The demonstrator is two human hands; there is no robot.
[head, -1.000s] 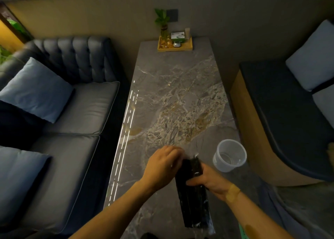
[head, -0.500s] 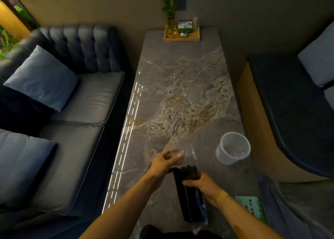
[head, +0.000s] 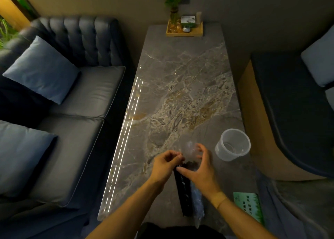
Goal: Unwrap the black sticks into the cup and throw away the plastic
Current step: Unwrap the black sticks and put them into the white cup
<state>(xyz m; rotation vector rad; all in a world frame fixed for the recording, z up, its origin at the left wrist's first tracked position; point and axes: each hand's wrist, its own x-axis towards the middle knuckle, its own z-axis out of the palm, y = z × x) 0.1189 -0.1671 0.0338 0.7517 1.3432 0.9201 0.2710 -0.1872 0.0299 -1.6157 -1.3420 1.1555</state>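
A bundle of black sticks (head: 184, 193) in clear plastic wrap (head: 197, 204) lies lengthwise on the marble table (head: 180, 87), near its front edge. My left hand (head: 167, 163) pinches the plastic at the bundle's far end. My right hand (head: 198, 168) curls around the same end, thumb on the sticks, fingers spread around the loose clear plastic (head: 189, 148) that stands up above the stick tips. A clear plastic cup (head: 233, 144) stands upright to the right, a short way from my right hand, with nothing in it.
A wooden tray (head: 184, 33) with a plant and small items sits at the table's far end. A green card (head: 249, 205) lies at the near right. A dark sofa with blue cushions (head: 41, 68) runs along the left, a bench (head: 292, 112) along the right.
My right hand has slid from the bundle's middle up to its far end. My left hand has closed on the plastic there. The open wrap now stands higher above the stick tips.
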